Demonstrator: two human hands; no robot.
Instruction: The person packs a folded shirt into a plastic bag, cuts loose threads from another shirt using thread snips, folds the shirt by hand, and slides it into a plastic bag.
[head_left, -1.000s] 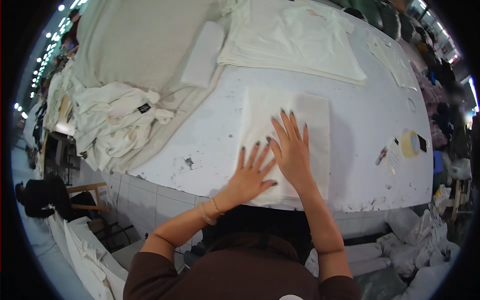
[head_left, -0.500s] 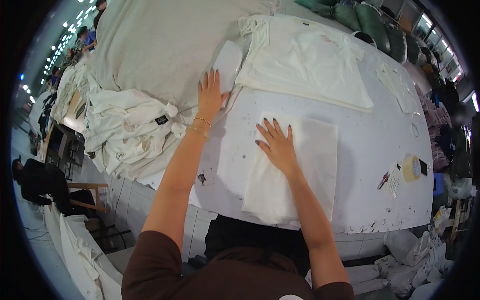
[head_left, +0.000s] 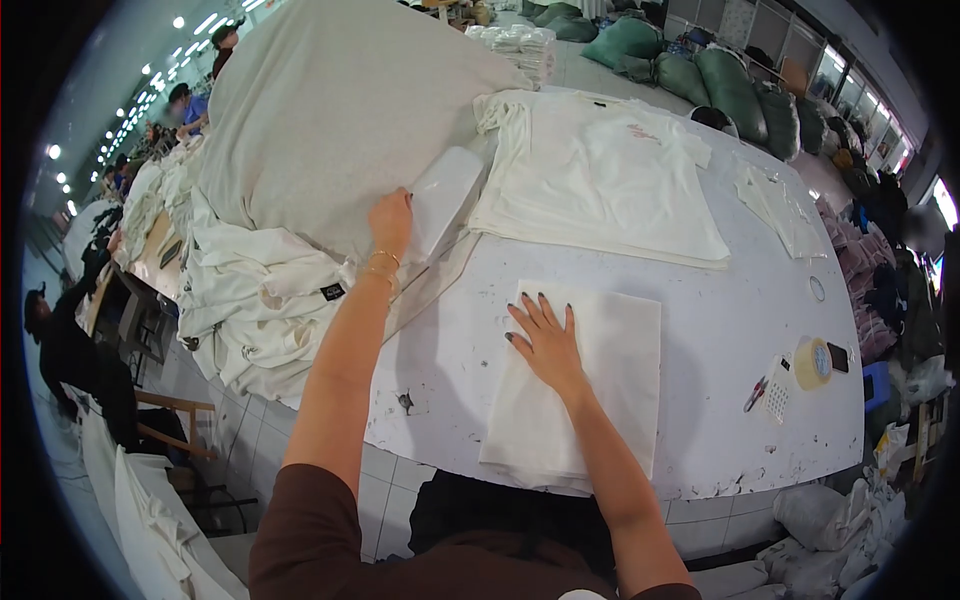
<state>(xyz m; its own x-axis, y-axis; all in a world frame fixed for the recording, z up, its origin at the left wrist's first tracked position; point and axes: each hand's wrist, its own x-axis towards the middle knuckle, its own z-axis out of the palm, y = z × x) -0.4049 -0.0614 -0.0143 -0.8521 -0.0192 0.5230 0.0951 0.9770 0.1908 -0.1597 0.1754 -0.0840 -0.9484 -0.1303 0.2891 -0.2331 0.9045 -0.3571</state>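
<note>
Cloth (head_left: 625, 390), off-white, folded rectangular, lower edge layered, right hand (head_left: 547, 345) atop

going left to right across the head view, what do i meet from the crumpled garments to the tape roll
Crumpled white garments → left hand → pale slab-like bundle → folded white cloth → red-handled tool → pale card → tape roll

Right grip (head_left: 550, 348) rests on folded white cloth (head_left: 622, 350).

Ceiling lights (head_left: 206, 23) glare at upper left, shadows soft, edges curving into black.
</note>
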